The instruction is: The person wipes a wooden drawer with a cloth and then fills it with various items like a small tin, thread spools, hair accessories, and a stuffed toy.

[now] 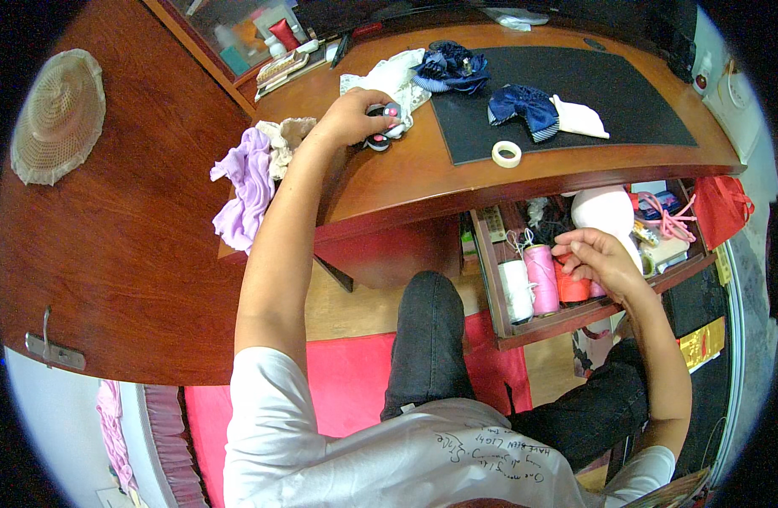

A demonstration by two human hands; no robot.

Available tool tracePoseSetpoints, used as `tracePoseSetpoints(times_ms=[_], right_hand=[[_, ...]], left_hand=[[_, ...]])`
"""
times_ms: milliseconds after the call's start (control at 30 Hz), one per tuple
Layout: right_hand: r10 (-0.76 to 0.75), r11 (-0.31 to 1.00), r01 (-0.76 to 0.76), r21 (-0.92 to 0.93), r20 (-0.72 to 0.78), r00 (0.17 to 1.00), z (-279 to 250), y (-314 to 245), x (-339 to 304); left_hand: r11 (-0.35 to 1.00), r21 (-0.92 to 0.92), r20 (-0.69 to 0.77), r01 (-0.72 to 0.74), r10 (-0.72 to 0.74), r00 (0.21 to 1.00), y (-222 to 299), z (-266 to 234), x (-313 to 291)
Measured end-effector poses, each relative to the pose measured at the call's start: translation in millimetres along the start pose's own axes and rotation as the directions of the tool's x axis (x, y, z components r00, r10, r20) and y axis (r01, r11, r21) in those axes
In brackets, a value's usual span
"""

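Head view: left hand (353, 116) grips half-hidden dark bow (380, 135); right hand (599, 262) pinches orange spool (571, 288), partly covered.

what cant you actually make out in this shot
- Head view: what the left hand grips; only a dark thing with pink spots shows past the fingers.
- Orange spool: the right hand covers its top.
- Open drawer: contents at the back are too small and tangled.

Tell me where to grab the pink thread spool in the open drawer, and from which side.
Grip the pink thread spool around its upper body, coming from above. It stands upright, hemmed by the white spool on one side and the orange spool on the other, so only its top is free. The right hand is closest.
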State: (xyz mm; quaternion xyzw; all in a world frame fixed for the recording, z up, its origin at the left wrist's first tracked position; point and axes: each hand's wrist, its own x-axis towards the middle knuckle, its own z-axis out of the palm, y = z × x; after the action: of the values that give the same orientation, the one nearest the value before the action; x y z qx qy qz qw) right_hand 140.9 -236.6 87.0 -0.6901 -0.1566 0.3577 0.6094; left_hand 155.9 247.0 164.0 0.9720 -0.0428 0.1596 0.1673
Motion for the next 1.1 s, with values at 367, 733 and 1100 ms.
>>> tracePoseSetpoints(times_ms=[367,733,1100], right_hand=[[0.005,1.0,-0.005,-0.023,-0.004,1.0,-1.9,5.1,2.5],[-0.011,0.995,0.011,-0.094,-0.001,1.0,0.7,2.5,0.7],[-0.375,0.866,0.315,-0.387,-0.088,0.923,34.1,-15.3,-7.1]], left_hand=[[0.829,-0.506,-0.061,0.238,-0.31,0.949,24.7,-14.6,-33.0],[0.952,-0.299,-0.149,0.073,-0.122,0.981,48.3,-7.6,-61.4],[0.991,-0.117,-0.232,-0.058,0.03,0.972,61.9,-10.3,-76.8]])
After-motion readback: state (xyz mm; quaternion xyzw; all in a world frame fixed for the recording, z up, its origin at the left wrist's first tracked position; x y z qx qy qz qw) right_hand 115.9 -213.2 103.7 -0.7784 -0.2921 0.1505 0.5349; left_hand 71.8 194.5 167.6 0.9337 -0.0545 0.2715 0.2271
